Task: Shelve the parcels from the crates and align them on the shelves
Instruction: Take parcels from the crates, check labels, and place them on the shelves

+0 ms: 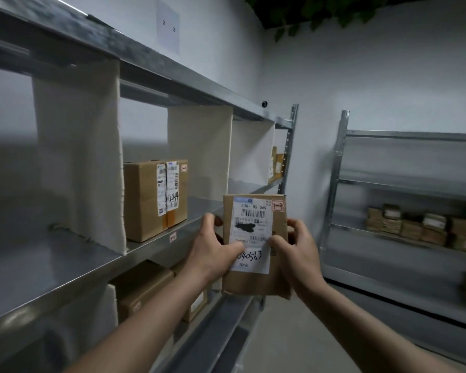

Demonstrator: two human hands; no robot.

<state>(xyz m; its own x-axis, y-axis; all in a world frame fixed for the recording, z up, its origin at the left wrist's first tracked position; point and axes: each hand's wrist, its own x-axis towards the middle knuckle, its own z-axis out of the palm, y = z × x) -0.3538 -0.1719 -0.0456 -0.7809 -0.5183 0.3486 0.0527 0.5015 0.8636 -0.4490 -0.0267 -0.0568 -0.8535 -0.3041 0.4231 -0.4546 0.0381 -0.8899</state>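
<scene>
a parcel storeroom around me, grey metal shelving (156,249) split by white dividers (78,157), labelled cardboard boxes (156,197) in the bays, a second rack (404,184) stacked with small parcels (420,227), bare white walls (361,76), concrete floor (293,340)

Metal shelf (156,244) bearing cardboard box (154,200)

Two hands (213,249) (296,254), one held parcel (254,281), three white dividers (78,157).
</scene>
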